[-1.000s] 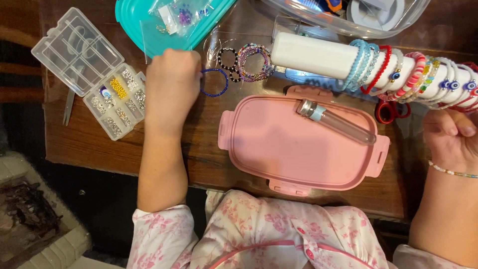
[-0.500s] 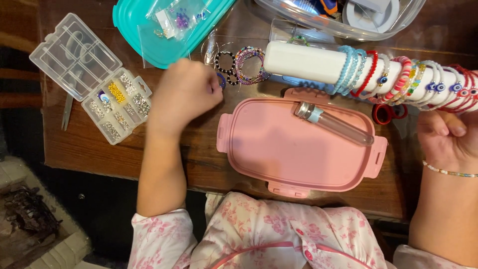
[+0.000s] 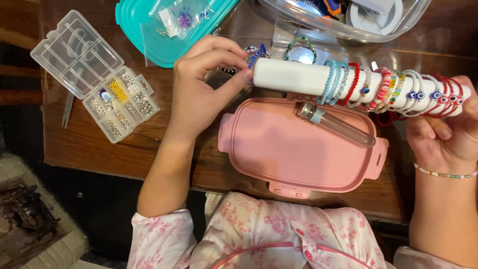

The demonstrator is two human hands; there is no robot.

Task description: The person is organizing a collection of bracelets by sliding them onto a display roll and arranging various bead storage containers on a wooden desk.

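Since a moment ago my left hand [image 3: 206, 92] has come up off the dark wooden table [image 3: 99, 149] and now meets the bare end of the white cylindrical bracelet holder [image 3: 291, 79], fingertips pinched at its tip around what looks like a small dark beaded bracelet [image 3: 255, 54], though I cannot tell for sure. My right hand [image 3: 445, 132] is closed around the far end, holding the roll level above the pink plastic lidded box [image 3: 298, 144]. It seems light and stiff, smooth enough to turn in my fingers; the rows of coloured beaded bracelets [image 3: 388, 89] ringing it are stretchy and would slide or roll off if it tips, so the bare ends are the safest places to hold. A clear glass vial with a metal cap [image 3: 336, 124] lies loose on the pink lid just below and could roll. An open clear bead organizer [image 3: 97, 74], a teal plastic lid [image 3: 149, 35] and a clear plastic tub [image 3: 343, 22] crowd the far side.
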